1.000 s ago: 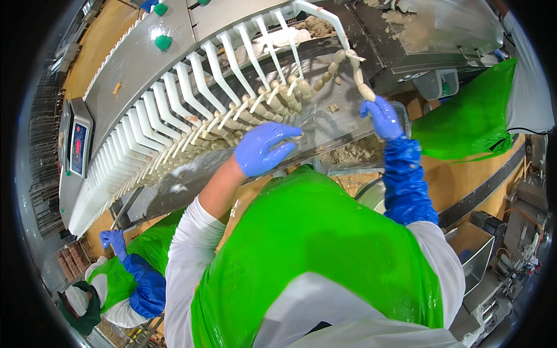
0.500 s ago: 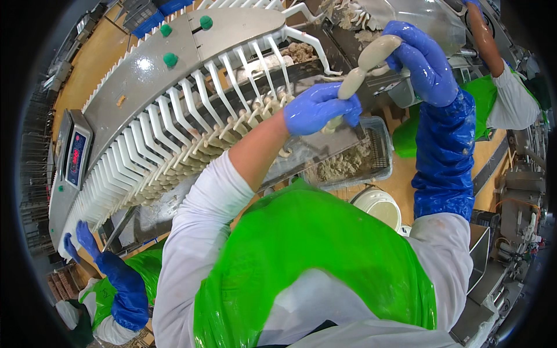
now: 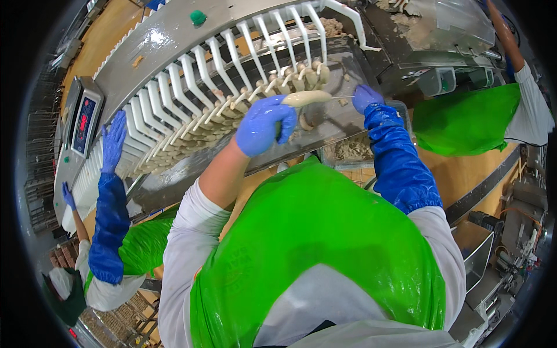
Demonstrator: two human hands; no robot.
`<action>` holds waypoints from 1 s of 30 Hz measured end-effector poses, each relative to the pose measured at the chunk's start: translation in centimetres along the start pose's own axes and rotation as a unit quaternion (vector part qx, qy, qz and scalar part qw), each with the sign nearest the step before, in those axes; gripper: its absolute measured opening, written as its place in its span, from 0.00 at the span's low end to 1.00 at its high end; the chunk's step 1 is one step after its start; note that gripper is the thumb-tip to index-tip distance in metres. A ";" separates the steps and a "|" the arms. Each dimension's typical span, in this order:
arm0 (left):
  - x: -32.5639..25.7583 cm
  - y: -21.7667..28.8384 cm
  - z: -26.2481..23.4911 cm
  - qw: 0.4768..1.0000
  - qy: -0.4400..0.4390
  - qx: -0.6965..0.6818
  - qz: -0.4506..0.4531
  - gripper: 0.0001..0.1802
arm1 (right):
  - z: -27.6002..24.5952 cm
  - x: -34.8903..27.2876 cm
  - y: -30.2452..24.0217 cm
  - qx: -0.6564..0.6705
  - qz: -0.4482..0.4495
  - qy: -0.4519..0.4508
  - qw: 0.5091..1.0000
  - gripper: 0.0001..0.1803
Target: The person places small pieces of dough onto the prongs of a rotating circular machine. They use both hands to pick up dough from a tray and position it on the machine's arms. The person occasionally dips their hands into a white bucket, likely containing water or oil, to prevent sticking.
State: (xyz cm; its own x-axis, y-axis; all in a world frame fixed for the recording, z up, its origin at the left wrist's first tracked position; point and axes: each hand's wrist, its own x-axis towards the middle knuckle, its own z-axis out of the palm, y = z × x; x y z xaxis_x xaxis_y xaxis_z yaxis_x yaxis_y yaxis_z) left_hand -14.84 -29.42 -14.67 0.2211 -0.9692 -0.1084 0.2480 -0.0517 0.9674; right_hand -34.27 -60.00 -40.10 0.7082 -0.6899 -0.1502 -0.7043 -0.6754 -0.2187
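My left hand (image 3: 261, 126), in a blue glove, is closed around one end of a pale sausage (image 3: 308, 98). From the sausage's far end a thin strand of casing (image 3: 342, 97) runs taut to my right hand (image 3: 366, 98). The right hand's fingers are pinched on that strand; their tips are partly hidden. Just beyond the left hand, rows of linked sausages (image 3: 200, 132) hang from the curved white hooks (image 3: 197, 81) of a metal conveyor. Another curved piece of sausage (image 3: 304, 122) lies on the wet metal table (image 3: 342, 124) below.
A tub of pale meat scraps (image 3: 351, 149) sits at the table's near edge. A digital display (image 3: 84, 119) is mounted at the conveyor's left. One co-worker reaches a gloved hand (image 3: 114, 139) to the hooks at left; another in a green apron (image 3: 467, 119) stands at right.
Both hands have moved nearer the hooks and drawn apart, with a strand of casing stretched between them. The left co-worker's hand has risen along the hooks. The view has shifted.
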 end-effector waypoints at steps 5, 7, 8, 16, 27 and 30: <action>-4.2 0.8 -4.3 0.993 0.022 -0.100 0.061 0.15 | 1.9 -1.6 0.5 -0.026 0.072 -0.219 0.973 0.19; -4.9 0.7 -5.1 0.990 0.008 -0.117 0.074 0.16 | 1.1 -2.3 -1.7 0.116 0.012 -0.142 0.983 0.19; -5.2 0.3 -5.2 0.990 0.019 -0.131 0.056 0.16 | -0.2 -3.0 -3.1 0.186 -0.014 -0.102 0.977 0.19; -4.1 -1.7 -4.4 0.987 -0.032 -0.145 0.061 0.16 | -16.3 -10.0 -23.3 0.477 -0.379 0.002 0.793 0.24; -4.7 -3.2 -6.6 0.998 0.001 -0.056 -0.003 0.12 | -17.5 -9.0 -17.1 0.422 -0.246 -0.081 0.869 0.13; -4.0 -5.0 -6.1 0.989 -0.025 0.090 -0.111 0.11 | -22.8 -9.5 -17.8 0.419 -0.290 -0.041 0.860 0.11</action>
State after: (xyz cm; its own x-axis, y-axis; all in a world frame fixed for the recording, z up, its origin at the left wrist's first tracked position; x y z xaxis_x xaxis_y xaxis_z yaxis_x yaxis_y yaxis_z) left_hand -11.20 -23.77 -20.49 0.1322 -0.9399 -0.3148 0.1125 -0.3014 0.9469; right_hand -29.57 -47.33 -12.76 0.9535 -0.2562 0.1590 0.0273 -0.4518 -0.8917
